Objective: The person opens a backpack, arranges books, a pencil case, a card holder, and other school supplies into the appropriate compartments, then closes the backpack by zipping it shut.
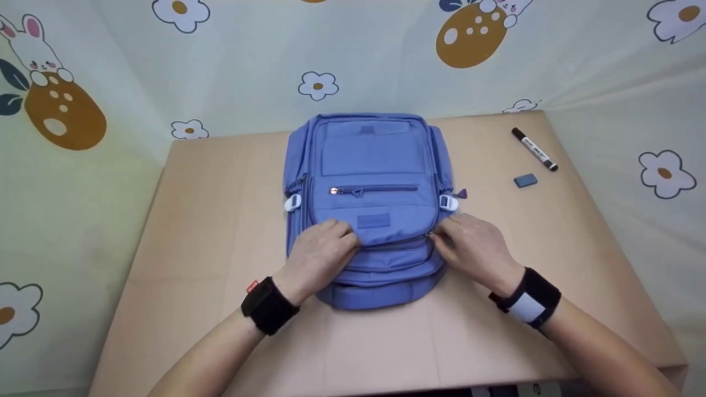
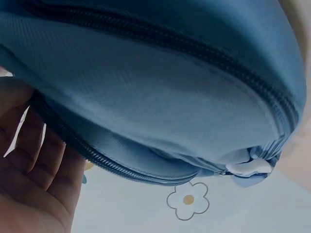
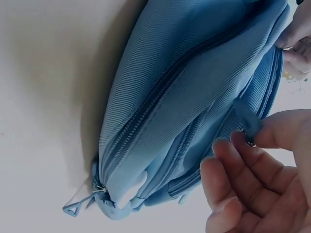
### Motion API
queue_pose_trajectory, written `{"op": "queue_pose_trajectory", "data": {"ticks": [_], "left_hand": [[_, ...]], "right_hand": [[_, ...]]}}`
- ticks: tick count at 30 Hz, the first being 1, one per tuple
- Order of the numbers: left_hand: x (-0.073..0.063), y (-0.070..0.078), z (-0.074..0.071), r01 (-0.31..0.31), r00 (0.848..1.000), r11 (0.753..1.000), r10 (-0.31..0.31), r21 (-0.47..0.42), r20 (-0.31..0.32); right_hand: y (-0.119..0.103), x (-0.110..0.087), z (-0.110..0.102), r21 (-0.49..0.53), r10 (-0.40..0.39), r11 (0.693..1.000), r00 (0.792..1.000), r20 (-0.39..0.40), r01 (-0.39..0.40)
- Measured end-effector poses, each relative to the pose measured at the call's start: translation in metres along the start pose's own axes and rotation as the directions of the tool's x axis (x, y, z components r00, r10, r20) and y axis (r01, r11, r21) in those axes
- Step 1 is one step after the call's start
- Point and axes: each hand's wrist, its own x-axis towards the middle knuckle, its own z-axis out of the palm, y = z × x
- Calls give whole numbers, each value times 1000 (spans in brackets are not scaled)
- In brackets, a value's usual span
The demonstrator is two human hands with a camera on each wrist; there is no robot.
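A blue backpack [image 1: 380,157] lies front side up on the table, its top end away from me. The front pocket's zipper [image 1: 400,242] is partly open along its lower edge. With my left hand [image 1: 325,251] I pinch that pocket's zippered edge; in the left wrist view the fingers lie behind the edge and the thumb in front. My right hand [image 1: 474,242] is at the pocket's right side. Between thumb and index finger it pinches a blue zipper pull [image 3: 249,120], as the right wrist view shows. Another zipper pull [image 3: 73,208] hangs loose at the bag's side.
To the right of the backpack lie a black-and-white marker [image 1: 535,149] and a small blue eraser-like block [image 1: 525,180]. The brown table [image 1: 204,220] is bordered by a patterned cloth [image 1: 248,71] at the back and sides. White side buckles [image 1: 448,203] sit on the bag.
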Motion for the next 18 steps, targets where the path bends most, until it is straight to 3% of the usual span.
{"op": "queue_pose_trajectory", "data": {"ticks": [9,18], "left_hand": [[16,11,-10,45,993,999,-46,18,106],[49,42,4,-46,993,998,42,33,107]], "right_hand": [[5,-2,0,46,-43,998,994,-103,48],[3,-3,-1,70,-16,997,996,-89,22]]}}
